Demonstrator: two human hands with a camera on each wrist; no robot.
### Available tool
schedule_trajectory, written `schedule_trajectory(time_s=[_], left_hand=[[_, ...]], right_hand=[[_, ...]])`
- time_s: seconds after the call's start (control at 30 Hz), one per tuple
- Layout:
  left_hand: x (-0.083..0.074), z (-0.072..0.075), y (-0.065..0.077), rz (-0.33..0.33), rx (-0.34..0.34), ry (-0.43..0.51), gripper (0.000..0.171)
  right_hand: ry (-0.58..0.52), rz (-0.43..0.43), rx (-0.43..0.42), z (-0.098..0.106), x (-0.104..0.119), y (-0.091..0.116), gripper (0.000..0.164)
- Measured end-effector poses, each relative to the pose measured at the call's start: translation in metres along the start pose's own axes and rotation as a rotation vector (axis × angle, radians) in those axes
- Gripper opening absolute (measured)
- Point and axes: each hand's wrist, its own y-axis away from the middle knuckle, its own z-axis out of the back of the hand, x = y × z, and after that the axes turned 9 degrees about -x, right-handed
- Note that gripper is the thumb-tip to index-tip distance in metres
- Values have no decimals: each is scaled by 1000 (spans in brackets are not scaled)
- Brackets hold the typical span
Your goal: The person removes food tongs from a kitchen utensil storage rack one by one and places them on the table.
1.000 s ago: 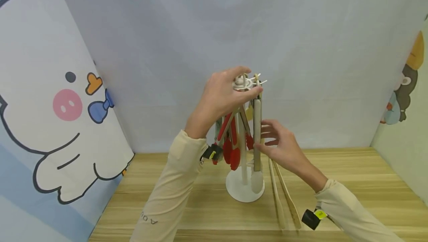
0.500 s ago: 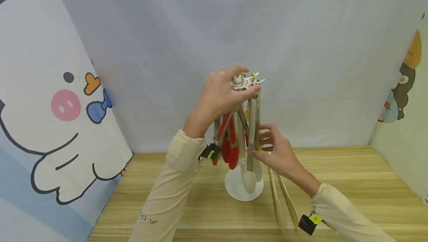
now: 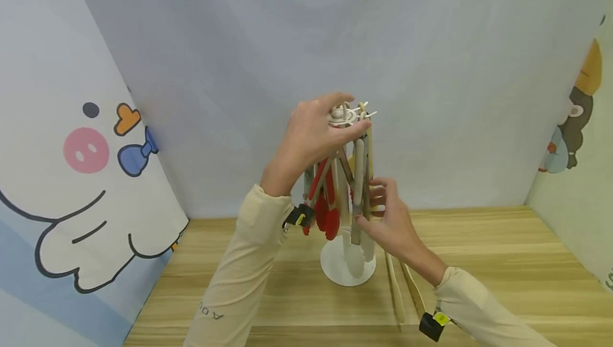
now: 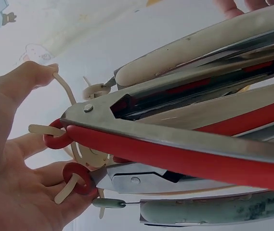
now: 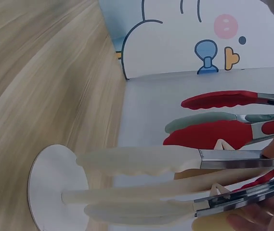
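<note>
A white utensil stand [image 3: 330, 264] has a round base and a ring of hooks on top. My left hand [image 3: 310, 137] holds that top, its thumb touching a hook in the left wrist view. Cream-tipped tongs [image 3: 358, 176] hang from a right-side hook, and my right hand [image 3: 394, 224] pinches their metal arms between thumb and fingers. In the right wrist view, their two pale tips [image 5: 137, 161] are spread on either side of the pole [image 5: 122, 192]. Red-tipped tongs [image 3: 331, 223] and green-handled tongs [image 4: 209, 211] hang on the left, partly behind my left wrist.
Two long wooden pieces [image 3: 395, 291] lie on the wood-grain table [image 3: 498, 272] right of the base, partly under my right forearm. A pale cloth backdrop [image 3: 431, 70] stands behind, with cartoon panels at left and right.
My right hand has shifted slightly left with the cream-tipped tongs. Both their tips now show side by side, where one was visible before. My left hand has stayed at the stand's top.
</note>
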Motion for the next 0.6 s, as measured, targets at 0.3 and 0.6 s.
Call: schedule_trajectory(time_s=[0.3,0.6], left_hand=[[2,1,-1,4,16,-8,54],[2,2,0,10,25,2,54]], right_hand=[[29,-21,-36,-12,-2,5,72],[50,-16,-112,-11,2,8,70]])
